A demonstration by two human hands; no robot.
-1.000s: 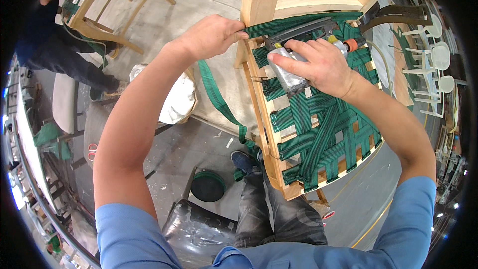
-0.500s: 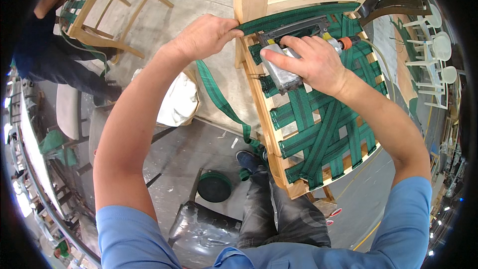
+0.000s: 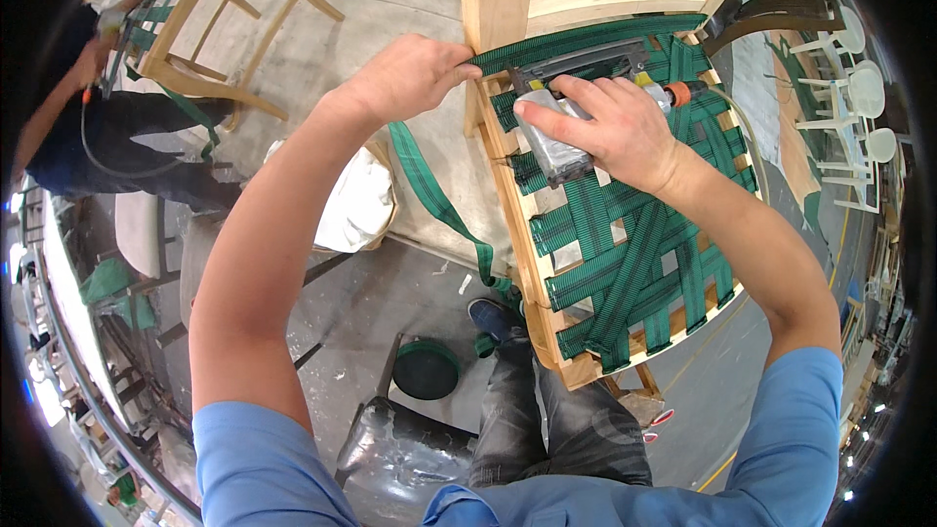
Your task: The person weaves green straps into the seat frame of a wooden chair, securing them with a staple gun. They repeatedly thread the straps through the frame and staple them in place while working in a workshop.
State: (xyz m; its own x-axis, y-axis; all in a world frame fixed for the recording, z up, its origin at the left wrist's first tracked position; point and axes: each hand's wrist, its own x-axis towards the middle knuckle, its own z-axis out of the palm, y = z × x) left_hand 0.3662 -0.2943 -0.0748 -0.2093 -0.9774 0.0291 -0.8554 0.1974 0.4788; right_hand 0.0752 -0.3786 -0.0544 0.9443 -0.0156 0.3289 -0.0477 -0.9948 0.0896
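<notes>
In front of me stands a wooden chair frame (image 3: 524, 244), its seat crossed by woven green webbing (image 3: 639, 278). One more green webbing strap (image 3: 595, 37) runs along the seat's far edge, beside the backrest post. My left hand (image 3: 410, 78) pinches this strap at the far left corner of the frame. Below that hand the strap's loose tail (image 3: 425, 181) hangs down toward the floor. My right hand (image 3: 620, 132) is wrapped round a grey staple gun (image 3: 554, 151), which lies over the webbing near the far strap. An orange fitting joins its air hose (image 3: 737, 112).
At the left a co-worker (image 3: 117, 137) is beside another wooden chair (image 3: 259, 15) with green webbing. A white sack (image 3: 356, 200) and a round dark green roll (image 3: 427, 369) are on the floor. Red-handled scissors (image 3: 664, 417) are below the seat. Several white chairs (image 3: 854, 98) stand at right.
Both of my hands, the strap and the staple gun keep nearly the same places on the frame. The view has shifted slightly. At the left, the co-worker's arms have moved lower.
</notes>
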